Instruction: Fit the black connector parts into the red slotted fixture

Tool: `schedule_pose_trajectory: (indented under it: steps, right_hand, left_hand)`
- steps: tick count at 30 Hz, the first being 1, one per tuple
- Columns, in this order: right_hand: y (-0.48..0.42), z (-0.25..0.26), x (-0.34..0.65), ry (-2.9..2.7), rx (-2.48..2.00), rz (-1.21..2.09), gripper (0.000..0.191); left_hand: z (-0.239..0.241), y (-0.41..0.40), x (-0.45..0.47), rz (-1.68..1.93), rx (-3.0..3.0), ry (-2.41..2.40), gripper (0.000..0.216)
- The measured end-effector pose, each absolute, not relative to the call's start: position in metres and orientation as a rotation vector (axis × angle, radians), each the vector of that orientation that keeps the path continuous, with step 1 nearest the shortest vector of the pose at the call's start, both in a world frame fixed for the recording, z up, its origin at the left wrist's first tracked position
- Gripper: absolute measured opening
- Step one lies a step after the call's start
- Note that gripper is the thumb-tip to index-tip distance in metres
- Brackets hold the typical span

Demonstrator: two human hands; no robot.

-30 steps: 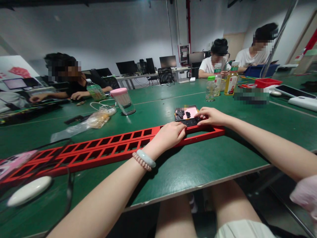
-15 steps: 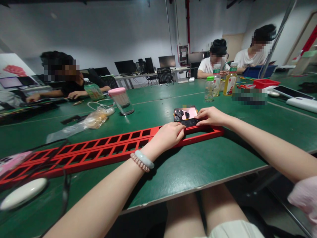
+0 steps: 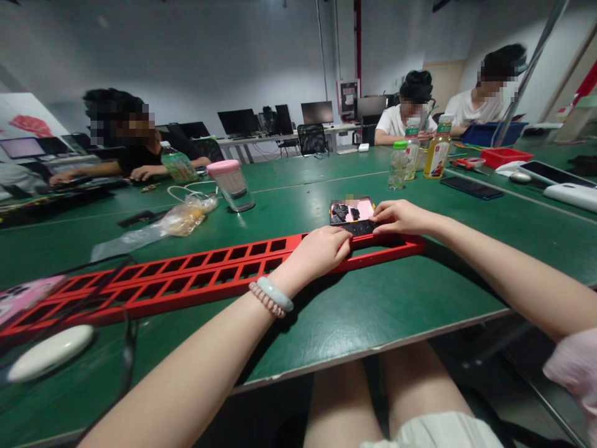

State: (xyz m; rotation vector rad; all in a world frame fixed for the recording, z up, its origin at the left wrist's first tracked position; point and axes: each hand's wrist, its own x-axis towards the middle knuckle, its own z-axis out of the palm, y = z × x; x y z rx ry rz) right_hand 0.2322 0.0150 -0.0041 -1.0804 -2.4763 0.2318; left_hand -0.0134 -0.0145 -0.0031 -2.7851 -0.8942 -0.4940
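Note:
A flat black piece with small marks on its face (image 3: 362, 229) lies between my hands at the right end of a long red slotted frame (image 3: 205, 280). My left hand (image 3: 321, 249) rests over the frame, its bent fingers closed at the piece's left end; a bracelet and a beaded band circle that wrist. At the opposite end, the fingers of my right hand (image 3: 398, 218) pinch together, their tips partly hidden. Just behind the piece sits a small open box (image 3: 366, 209) with a pink inside, holding several black bits.
A pink-lidded jar (image 3: 231, 186), a plastic bag (image 3: 168, 227) and drink bottles (image 3: 437, 152) stand beyond the frame. A phone (image 3: 472, 188) and red tray (image 3: 506, 157) lie right. Cables and a white oval object (image 3: 51, 353) are near left. Three people sit across the green table (image 3: 373, 317).
The view has shifted very slightly. Both hands keep the same hold at the black piece, and nothing on the table has visibly moved.

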Motion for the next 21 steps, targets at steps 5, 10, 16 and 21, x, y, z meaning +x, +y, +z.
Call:
schedule_pose_trajectory:
  steps: [5, 10, 16, 21]
  right_hand:
    - [0.013, -0.003, 0.232, -2.494, -1.088, 0.163, 0.033]
    - [0.003, -0.002, 0.223, -2.594, -1.052, 0.026, 0.043]
    - [-0.006, -0.006, 0.209, -2.607, -1.1, -0.238, 0.054]
    - [-0.007, -0.011, 0.207, -2.492, -1.128, -0.313, 0.046]
  left_hand:
    - [-0.003, -0.014, -0.014, -0.492, -2.796, -0.892, 0.028]
    - [-0.002, -0.015, -0.014, -0.494, -2.798, -0.897, 0.028]
    - [-0.001, -0.016, -0.014, -0.479, -2.797, -0.891, 0.027]
    - [-0.002, -0.016, -0.014, -0.468, -2.789, -0.875, 0.026]
